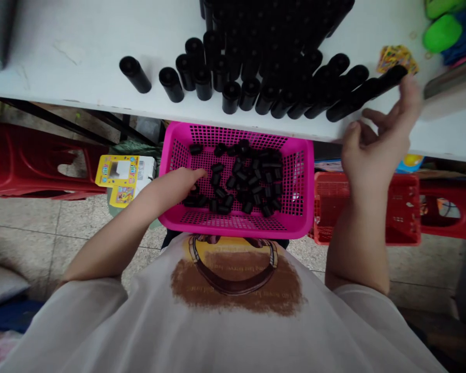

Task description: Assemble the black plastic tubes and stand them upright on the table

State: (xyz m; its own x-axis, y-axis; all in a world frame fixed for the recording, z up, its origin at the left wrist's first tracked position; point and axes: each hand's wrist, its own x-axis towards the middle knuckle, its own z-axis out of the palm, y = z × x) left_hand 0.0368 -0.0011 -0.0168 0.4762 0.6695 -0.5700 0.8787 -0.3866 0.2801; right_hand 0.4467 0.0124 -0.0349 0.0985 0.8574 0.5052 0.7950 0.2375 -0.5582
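Observation:
A pink mesh basket (301, 207) rests on my lap and holds several small black caps (252, 181). My left hand (178, 184) reaches into its left side, fingers bent down among the caps, and what they grip is hidden. On the white table (101, 57) above stand and lie several black tubes (233, 96). My right hand (380, 142) is raised at the table's front edge with its fingers apart. Its fingertips are next to a long black tube (373, 88) lying at the right end of the group, and its palm holds nothing.
Red plastic stools (27, 160) stand under the table on the left, with a red crate (404, 217) on the right. A yellow printed card box (120, 173) sits left of the basket. Green and blue items (445, 31) and a colourful wrapper (396, 54) lie at the table's far right.

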